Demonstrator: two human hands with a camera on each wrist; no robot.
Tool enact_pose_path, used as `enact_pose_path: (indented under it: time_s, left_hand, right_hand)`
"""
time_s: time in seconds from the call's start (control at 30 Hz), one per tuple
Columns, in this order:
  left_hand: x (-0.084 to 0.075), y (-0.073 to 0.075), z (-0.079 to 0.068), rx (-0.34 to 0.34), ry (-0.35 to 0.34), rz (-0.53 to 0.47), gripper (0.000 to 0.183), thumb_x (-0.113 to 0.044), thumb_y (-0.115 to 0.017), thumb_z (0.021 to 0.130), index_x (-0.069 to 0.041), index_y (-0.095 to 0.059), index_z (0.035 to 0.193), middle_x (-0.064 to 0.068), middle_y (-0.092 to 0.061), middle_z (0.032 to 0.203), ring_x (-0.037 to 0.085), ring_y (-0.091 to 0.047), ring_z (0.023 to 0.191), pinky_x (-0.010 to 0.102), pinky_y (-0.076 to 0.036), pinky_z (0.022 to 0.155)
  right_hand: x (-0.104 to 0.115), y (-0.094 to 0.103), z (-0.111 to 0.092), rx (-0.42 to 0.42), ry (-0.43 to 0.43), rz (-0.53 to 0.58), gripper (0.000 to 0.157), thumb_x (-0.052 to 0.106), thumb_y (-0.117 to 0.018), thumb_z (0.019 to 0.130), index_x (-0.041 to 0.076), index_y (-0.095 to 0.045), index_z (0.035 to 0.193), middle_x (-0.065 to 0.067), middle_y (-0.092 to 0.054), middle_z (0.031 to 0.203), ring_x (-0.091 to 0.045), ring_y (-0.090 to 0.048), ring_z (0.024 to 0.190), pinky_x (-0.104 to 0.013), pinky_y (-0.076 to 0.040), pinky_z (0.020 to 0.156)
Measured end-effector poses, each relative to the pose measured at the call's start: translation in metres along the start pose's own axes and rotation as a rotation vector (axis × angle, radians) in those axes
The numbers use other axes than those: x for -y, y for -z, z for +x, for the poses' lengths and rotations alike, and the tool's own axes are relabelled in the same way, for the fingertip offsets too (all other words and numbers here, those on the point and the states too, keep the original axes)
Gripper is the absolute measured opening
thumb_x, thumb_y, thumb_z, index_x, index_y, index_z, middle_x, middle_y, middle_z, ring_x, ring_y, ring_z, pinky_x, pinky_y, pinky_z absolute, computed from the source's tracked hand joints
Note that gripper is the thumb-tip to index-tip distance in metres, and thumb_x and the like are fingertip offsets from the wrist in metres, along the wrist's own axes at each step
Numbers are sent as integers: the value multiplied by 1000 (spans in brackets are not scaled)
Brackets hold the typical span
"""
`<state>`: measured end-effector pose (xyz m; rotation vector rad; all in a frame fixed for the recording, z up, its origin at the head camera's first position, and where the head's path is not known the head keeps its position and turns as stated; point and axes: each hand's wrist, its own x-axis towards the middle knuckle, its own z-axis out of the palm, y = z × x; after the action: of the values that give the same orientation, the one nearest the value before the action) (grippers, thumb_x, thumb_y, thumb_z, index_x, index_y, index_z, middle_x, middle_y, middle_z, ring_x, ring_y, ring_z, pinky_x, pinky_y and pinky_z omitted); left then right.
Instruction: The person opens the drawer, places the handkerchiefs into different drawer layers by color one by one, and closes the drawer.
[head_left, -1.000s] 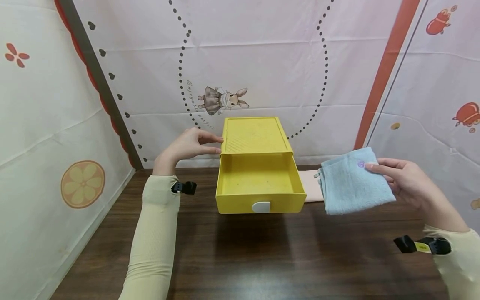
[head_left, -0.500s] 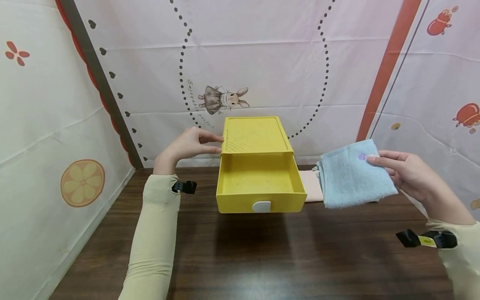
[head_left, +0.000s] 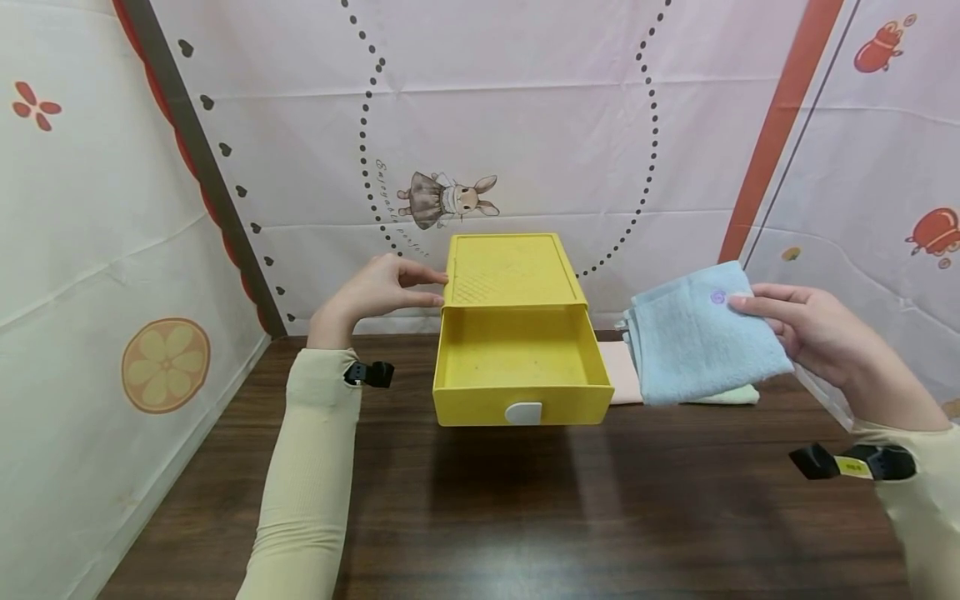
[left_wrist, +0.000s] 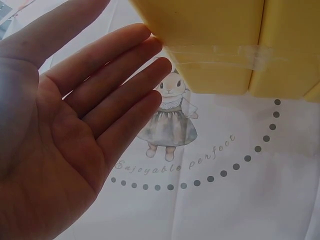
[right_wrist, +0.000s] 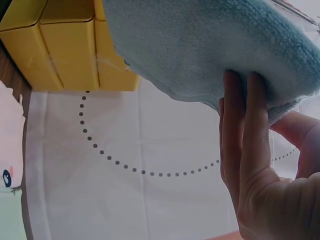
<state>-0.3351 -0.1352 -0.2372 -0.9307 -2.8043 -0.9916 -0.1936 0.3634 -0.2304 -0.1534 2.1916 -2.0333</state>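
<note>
A yellow drawer box [head_left: 513,267] stands on the table with its drawer [head_left: 525,408] pulled out; nothing lies inside the drawer. My left hand [head_left: 382,287] touches the left side of the box with its fingertips, and the left wrist view shows its fingers [left_wrist: 120,65] straight. To the right of the box, my right hand [head_left: 825,333] pinches a folded light blue towel [head_left: 697,342] by its right edge, thumb on top and fingers beneath. The towel hangs in the air over the table, with a small purple mark near the thumb.
A pink cloth [head_left: 621,371] lies right of the box, partly hidden by the blue towel. Beside it is a pale green cloth [head_left: 731,395], mostly covered from the head view. A printed fabric backdrop [head_left: 517,150] rises behind and at both sides of the dark wooden table [head_left: 510,517].
My right hand has lifted the blue towel higher and slightly to the left, so the pale green cloth beneath now shows. The left hand and the box have stayed in place.
</note>
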Motion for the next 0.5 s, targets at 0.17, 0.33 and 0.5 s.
enact_pose_path:
  time_s: [0.17, 0.33, 0.5]
  left_hand:
    - [1, 0, 1, 2, -3, -10, 44, -45, -76, 77, -24, -69, 115, -1, -66, 121, 14, -61, 107, 38, -50, 92]
    - [1, 0, 1, 8, -8, -23, 45, -44, -76, 77, -23, -69, 116, 2, -66, 122, 16, -61, 108, 39, -50, 92]
    - [0, 1, 1, 11, -4, -25, 43, -41, -76, 78, -22, -69, 116, 4, -65, 123, 16, -61, 108, 39, -50, 92]
  right_hand:
    - [6, -2, 1, 25, 18, 29, 24, 9, -47, 99, 15, -70, 103, -3, -71, 84, -17, -70, 68, -31, -57, 59]
    - [12, -3, 2, 53, 24, 24, 25, 10, -47, 99, 18, -69, 105, -2, -71, 88, -17, -71, 71, -31, -57, 62]
    - [17, -4, 4, 89, 33, -3, 27, 11, -45, 100, 22, -69, 107, 2, -70, 89, -13, -70, 73, -28, -57, 63]
